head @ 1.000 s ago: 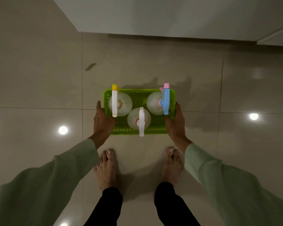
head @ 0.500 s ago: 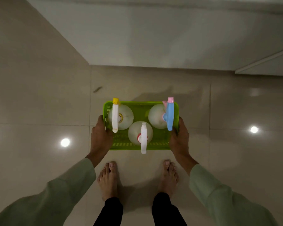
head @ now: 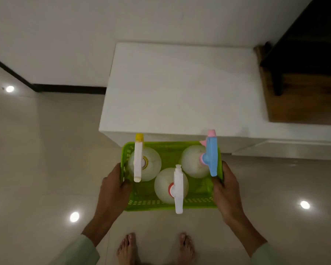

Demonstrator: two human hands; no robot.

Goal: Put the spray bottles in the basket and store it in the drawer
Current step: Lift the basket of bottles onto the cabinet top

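Observation:
I hold a green plastic basket in front of me, above the floor. My left hand grips its left wall and my right hand grips its right wall. Three round spray bottles stand upright inside: one with a white and yellow sprayer at the back left, one with a blue and pink sprayer at the back right, and one with a white sprayer and red collar at the front middle.
A low white cabinet stands right ahead, its front edge just beyond the basket. To its right are a wooden surface and a dark piece of furniture. Glossy tiled floor spreads to the left. My bare feet are below.
The basket has come up from near the floor and is carried higher. My view has tilted up, so the white cabinet top and the wooden surface now show.

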